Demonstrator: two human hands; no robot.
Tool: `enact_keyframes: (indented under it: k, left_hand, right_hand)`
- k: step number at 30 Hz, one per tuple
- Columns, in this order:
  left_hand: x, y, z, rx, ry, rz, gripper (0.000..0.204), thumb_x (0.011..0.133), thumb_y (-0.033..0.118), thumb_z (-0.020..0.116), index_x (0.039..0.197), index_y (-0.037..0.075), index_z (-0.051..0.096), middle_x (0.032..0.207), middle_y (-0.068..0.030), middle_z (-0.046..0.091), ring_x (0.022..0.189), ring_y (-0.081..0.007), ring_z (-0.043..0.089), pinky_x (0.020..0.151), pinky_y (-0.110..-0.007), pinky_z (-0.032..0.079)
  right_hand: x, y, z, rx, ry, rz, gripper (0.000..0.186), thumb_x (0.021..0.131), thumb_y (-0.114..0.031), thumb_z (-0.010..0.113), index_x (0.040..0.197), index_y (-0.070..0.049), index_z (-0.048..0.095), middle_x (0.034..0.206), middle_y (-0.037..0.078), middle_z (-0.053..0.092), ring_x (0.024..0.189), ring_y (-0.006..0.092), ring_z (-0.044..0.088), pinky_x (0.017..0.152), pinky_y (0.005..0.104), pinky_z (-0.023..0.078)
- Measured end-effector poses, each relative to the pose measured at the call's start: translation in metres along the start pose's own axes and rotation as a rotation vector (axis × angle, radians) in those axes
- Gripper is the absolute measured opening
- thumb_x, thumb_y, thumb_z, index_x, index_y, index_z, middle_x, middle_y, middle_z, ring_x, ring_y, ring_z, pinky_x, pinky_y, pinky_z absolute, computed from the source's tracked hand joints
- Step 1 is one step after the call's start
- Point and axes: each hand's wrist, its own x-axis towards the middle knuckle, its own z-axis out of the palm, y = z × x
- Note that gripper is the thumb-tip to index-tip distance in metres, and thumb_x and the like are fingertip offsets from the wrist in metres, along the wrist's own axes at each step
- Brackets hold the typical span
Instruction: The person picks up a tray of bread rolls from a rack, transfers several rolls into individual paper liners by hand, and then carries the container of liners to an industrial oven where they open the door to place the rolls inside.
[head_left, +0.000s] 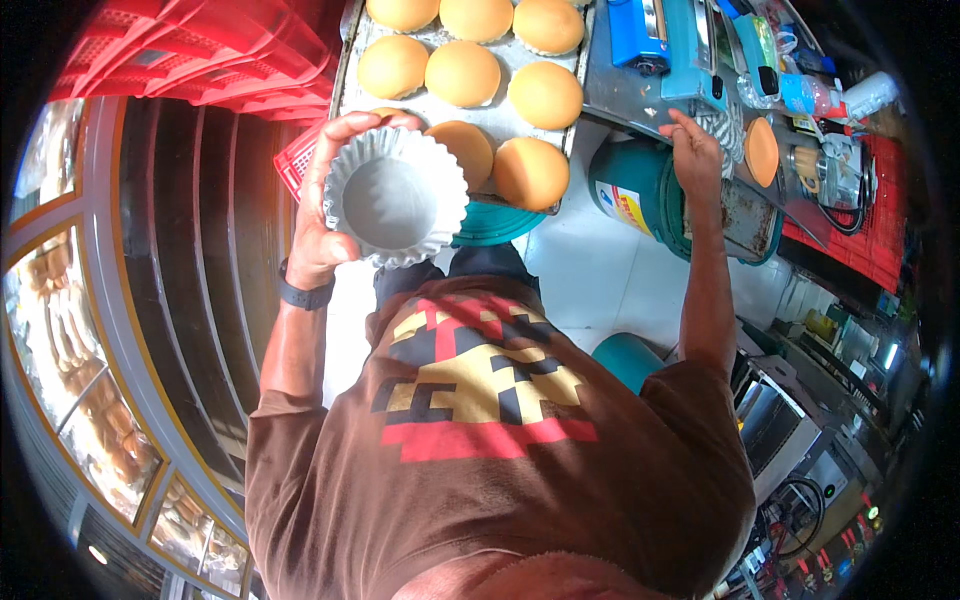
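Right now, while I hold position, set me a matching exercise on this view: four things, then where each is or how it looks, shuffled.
Things
1. Fluted tin
2. Golden buns
3. Green bucket
4. Brown shirt

Places or looks
A. To the right of the tray, with a label on its side
B. Printed with a blocky pattern in yellow, red and black
C. Gripped in the left hand, open side showing
D. Set out in rows on the tray

Right pairs: 1-C, 2-D, 3-A, 4-B
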Motion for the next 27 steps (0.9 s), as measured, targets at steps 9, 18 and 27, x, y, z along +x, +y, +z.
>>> enact_keyframes:
  k: [9, 18, 27]
  left_hand:
    - [-0.011, -0.003, 0.003, -0.010, 0.105, -0.056, 0.103, 0.059, 0.048, 0.091, 0.138, 0.006, 0.040, 0.139, -0.0187, 0.048, 0.127, -0.0317, 0.053, 0.108, -0.047, 0.044]
    - [-0.034, -0.004, -0.004, 0.025, 0.189, -0.062, 0.100, 0.062, 0.050, 0.089, 0.138, 0.005, 0.042, 0.137, -0.0162, 0.052, 0.126, -0.0274, 0.053, 0.108, -0.042, 0.043]
    - [0.014, -0.016, 0.002, -0.056, 0.088, -0.275, 0.087, 0.077, 0.039, 0.082, 0.144, 0.004, 0.039, 0.132, -0.0105, 0.056, 0.120, -0.0185, 0.056, 0.106, -0.034, 0.043]
  right_hand:
    - [0.140, -0.145, 0.066, -0.225, 0.056, -0.522, 0.064, 0.083, -0.035, 0.074, 0.134, -0.001, 0.055, 0.129, 0.020, 0.062, 0.113, 0.0362, 0.063, 0.095, 0.0409, 0.051]
    - [0.226, -0.147, 0.092, -0.543, -0.012, -0.216, 0.093, 0.060, -0.052, 0.084, 0.134, -0.002, 0.054, 0.136, 0.025, 0.052, 0.122, 0.0394, 0.056, 0.102, 0.0461, 0.048]
    - [0.016, -0.259, 0.061, 0.068, -0.706, -0.775, 0.087, 0.067, -0.028, 0.088, 0.141, -0.007, 0.048, 0.131, 0.016, 0.054, 0.125, 0.0300, 0.052, 0.106, 0.0384, 0.042]
